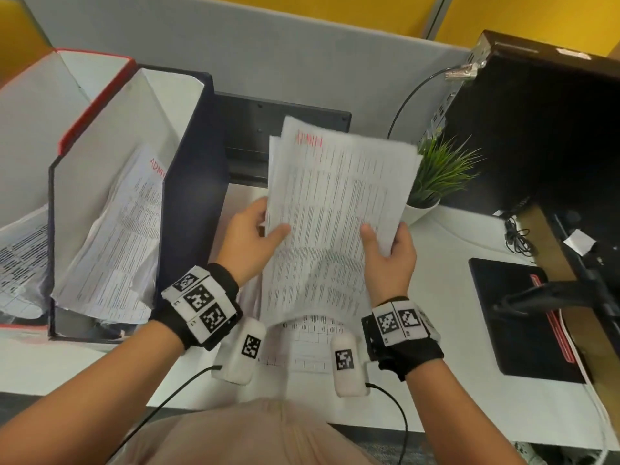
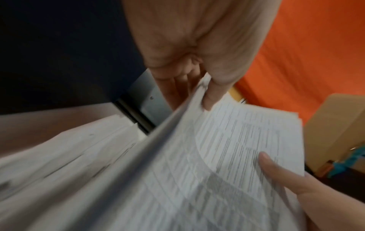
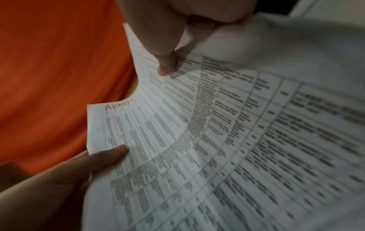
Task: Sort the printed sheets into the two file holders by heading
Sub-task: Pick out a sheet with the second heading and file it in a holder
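Partly sorted, judging by the holders at the table's (image 1: 463, 236) far-left corner; red-edged file holder (image 1: 95, 102), nearest the left edge, already held printed sheets, heading not readable; dark file holder (image 1: 188, 182) just beside it held a slumped batch (image 1: 114, 236) with a red "ADMI…" heading showing at its top. Toward the middle, near the front edge, a stack of sheets (image 1: 332, 209) held up off the table, top page headed in red, seemingly "ADMIN" though blurred; left hand (image 1: 250, 236) pinched on the stack's left edge, thumb on top; right hand (image 1: 391, 255) pinched on its right edge likewise. One more sheet (image 1: 307, 347) lay flat beneath, at the front edge. Still left, apparently: the whole held stack and that flat sheet; top page probably bound for the dark holder.
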Demonstrator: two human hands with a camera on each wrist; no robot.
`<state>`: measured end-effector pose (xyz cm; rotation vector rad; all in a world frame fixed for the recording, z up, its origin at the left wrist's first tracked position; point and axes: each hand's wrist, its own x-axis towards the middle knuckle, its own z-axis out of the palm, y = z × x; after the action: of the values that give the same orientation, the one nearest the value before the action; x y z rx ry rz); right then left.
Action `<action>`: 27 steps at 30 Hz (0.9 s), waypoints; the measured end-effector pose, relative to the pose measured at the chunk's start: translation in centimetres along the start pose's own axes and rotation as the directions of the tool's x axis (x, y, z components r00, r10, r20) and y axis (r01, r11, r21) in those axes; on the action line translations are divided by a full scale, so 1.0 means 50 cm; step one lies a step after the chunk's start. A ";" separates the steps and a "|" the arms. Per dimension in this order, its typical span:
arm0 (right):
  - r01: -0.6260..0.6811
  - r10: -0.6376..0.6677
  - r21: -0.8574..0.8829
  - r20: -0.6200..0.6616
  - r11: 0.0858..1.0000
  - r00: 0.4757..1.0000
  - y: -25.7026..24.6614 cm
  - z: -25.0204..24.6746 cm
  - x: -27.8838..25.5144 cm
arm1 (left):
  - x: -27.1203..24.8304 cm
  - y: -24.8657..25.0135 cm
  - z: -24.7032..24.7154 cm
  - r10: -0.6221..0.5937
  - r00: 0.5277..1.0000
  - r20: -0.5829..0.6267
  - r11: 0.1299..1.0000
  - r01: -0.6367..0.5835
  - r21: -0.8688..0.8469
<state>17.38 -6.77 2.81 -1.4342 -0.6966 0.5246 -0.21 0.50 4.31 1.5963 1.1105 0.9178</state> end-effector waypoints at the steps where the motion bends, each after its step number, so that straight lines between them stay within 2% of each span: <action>1: 0.044 -0.045 0.052 0.008 0.998 0.999 -0.017 0.003 0.004 | -0.001 0.011 -0.004 0.046 0.998 -0.048 0.998 -0.048 -0.034; 4: 0.074 -0.080 0.144 0.034 0.987 0.996 -0.034 0.006 0.006 | -0.011 0.023 -0.012 0.122 0.980 -0.156 0.988 -0.135 -0.078; 9: -0.001 -0.006 0.056 0.116 0.998 0.993 -0.006 0.019 -0.022 | -0.028 -0.011 0.004 -0.014 0.992 -0.125 1.000 0.013 -0.009; 13: 0.013 -0.021 0.107 0.077 0.994 0.997 -0.010 0.021 -0.013 | -0.028 -0.015 0.001 0.011 0.983 -0.185 0.996 -0.028 -0.087; 16: -0.005 -0.007 0.105 0.115 0.994 0.993 0.009 0.019 -0.018 | -0.029 -0.021 -0.004 0.004 0.982 -0.190 0.992 -0.028 -0.125; 18: -0.020 0.021 -0.009 0.163 1.000 0.986 0.038 0.022 -0.036 | -0.037 -0.040 0.005 -0.052 0.990 -0.131 0.989 0.034 -0.141; 21: -0.020 0.046 -0.120 0.220 0.993 0.974 0.074 0.027 -0.063 | -0.049 -0.075 0.022 -0.208 0.978 -0.006 0.968 0.205 -0.145; 23: -0.010 0.040 -0.126 0.236 0.992 0.971 0.067 0.030 -0.061 | -0.045 -0.076 0.018 -0.233 0.971 -0.042 0.965 0.226 -0.132; 27: 0.017 -0.007 -0.049 0.196 0.999 0.981 0.025 0.036 -0.031 | -0.020 -0.019 -0.017 -0.167 0.977 -0.135 0.985 0.159 -0.073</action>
<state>15.14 -6.49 1.38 -1.4364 -0.8801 0.6492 -1.53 -0.08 3.58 1.3850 1.2791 0.9565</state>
